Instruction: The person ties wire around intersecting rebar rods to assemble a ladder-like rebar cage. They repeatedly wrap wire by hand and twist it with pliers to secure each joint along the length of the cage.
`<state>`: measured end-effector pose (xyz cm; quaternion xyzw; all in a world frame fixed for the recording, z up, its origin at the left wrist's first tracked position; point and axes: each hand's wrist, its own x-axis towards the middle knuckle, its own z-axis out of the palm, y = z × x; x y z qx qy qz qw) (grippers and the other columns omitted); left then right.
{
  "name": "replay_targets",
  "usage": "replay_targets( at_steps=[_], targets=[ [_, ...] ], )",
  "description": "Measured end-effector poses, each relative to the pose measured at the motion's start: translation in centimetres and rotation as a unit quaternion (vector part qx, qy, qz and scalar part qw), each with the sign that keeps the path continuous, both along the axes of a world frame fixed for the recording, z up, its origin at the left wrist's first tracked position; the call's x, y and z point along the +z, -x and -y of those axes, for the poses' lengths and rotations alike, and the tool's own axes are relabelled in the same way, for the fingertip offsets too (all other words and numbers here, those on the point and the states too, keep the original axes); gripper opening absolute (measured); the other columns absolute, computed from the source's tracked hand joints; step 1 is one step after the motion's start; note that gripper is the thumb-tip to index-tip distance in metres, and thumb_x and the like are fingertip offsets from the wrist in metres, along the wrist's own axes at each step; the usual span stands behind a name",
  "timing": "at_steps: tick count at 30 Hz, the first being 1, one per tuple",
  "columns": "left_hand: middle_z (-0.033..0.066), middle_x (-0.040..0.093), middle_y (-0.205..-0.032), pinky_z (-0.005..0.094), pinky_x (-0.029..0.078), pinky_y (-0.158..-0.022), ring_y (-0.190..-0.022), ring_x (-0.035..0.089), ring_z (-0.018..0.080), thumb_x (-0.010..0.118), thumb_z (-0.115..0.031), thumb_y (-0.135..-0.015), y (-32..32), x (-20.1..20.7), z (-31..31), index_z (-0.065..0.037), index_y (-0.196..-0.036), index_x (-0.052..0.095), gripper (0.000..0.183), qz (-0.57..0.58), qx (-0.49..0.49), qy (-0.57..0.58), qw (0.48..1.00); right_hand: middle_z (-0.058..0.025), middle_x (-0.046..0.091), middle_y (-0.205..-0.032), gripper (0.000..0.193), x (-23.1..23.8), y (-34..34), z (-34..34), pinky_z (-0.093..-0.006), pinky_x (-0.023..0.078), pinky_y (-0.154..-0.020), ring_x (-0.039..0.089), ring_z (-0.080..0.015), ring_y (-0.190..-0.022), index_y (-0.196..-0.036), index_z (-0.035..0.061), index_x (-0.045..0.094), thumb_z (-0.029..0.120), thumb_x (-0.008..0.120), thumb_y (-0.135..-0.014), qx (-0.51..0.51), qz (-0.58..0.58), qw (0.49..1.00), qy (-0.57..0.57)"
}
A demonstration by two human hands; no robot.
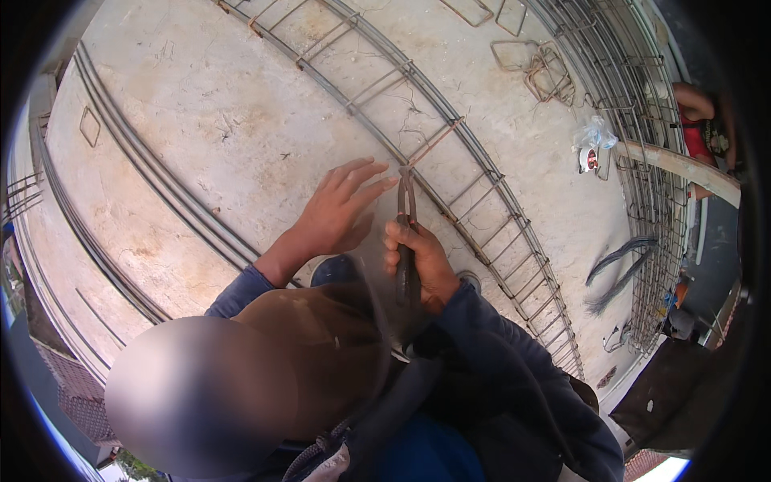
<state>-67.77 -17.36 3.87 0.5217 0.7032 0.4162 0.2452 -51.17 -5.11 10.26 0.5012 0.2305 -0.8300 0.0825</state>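
Observation:
Dark pincers (407,189) are gripped in my right hand (423,261), which is closed round their handles. Their jaws meet the near bar of a long rebar cage (454,210), where a cross tie joins it. My left hand (339,207) is held beside the jaws, its fingers stretched out and apart, with nothing in them. The fingertips come close to the pincers' head; whether they touch it I cannot tell. The cage runs from the upper left down to the lower right. Any wire between the jaws is too small to make out.
Long loose bars (152,165) lie along the left. Bent square stirrups (549,74) lie at the upper right. A bundle of tie wire (620,269), a plastic bag (595,133) and a small can (588,160) sit near stacked cages (642,205). Another person (700,120) is at the far right.

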Motion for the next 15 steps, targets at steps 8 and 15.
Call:
replay_targets(
  at_steps=[8,15],
  targets=[
    [0.0178,0.065,-0.122,0.0500,0.054,-0.099,-0.113,0.066,0.0348,0.083,-0.018,-0.086,-4.9,-5.4,-6.8,-0.004,-0.125,0.065,0.045,0.007,-0.001,-0.278,0.961,-0.0028,0.064,-0.074,0.031,4.1,0.4,-4.7,-0.0289,0.051,-0.043,0.057,-0.0168,-0.043,-0.108,0.0097,0.061,0.039,0.069,-0.103,0.127,0.112,0.984,0.049],
    [0.0063,0.058,-0.090,0.0436,0.050,-0.083,-0.090,0.062,0.0274,0.075,-0.018,-0.075,-5.6,-4.6,-7.8,-0.009,-0.100,0.066,0.028,-0.018,0.025,-0.282,0.959,-0.0138,0.068,-0.100,0.044,9.4,2.5,-7.2,-0.0397,0.065,-0.065,0.072,-0.0239,-0.077,-0.134,0.0005,0.057,0.038,0.059,-0.109,0.368,0.172,0.913,0.020]
  ],
)
